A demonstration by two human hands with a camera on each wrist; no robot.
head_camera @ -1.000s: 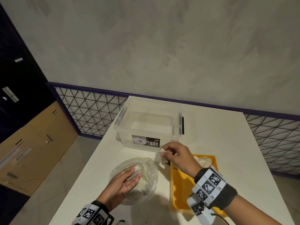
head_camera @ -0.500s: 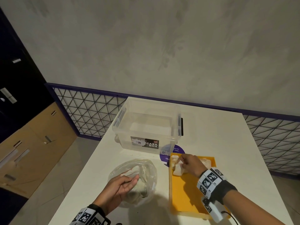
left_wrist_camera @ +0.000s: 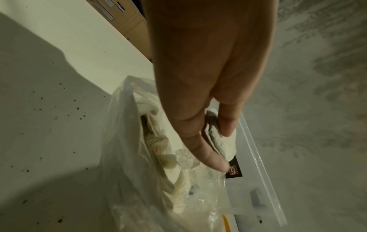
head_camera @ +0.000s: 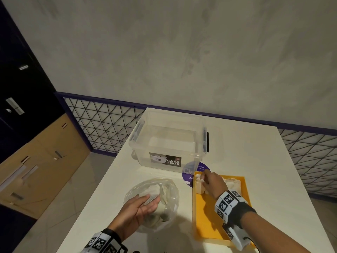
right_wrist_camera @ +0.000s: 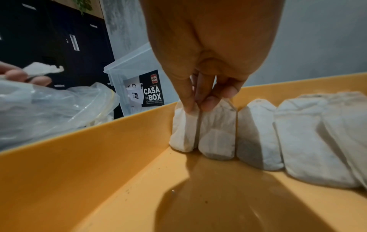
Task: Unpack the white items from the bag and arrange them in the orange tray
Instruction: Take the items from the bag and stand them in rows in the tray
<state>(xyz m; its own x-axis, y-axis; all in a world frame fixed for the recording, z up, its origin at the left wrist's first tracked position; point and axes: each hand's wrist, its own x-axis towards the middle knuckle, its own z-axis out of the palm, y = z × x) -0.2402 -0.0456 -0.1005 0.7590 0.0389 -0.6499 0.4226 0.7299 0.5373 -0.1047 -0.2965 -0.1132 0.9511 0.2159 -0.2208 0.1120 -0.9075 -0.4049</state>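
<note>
Orange tray [head_camera: 206, 223], one, is sitting at lower right of the head view on the white table [head_camera: 255, 161]. White pouches in it: five are showing in the right wrist view, lying side by side along the far wall, the leftmost pouch [right_wrist_camera: 184, 130] touching the second pouch [right_wrist_camera: 217, 133]. Your right hand [head_camera: 214, 183] is reaching into the tray's far left corner, fingertips [right_wrist_camera: 189, 105] pressing down on the tops of those two; whether they are pinching one I cannot tell. Clear plastic bag [head_camera: 164, 212], one, is lying lower centre, left of the tray, more white pouches bunched inside, count unclear. Your left hand [head_camera: 140, 210] is pinching one crumpled pouch [left_wrist_camera: 222, 141] between thumb and fingers over the bag's mouth. Clear storage box [head_camera: 169, 143], one, labelled CASA BOX, is standing behind both
</note>
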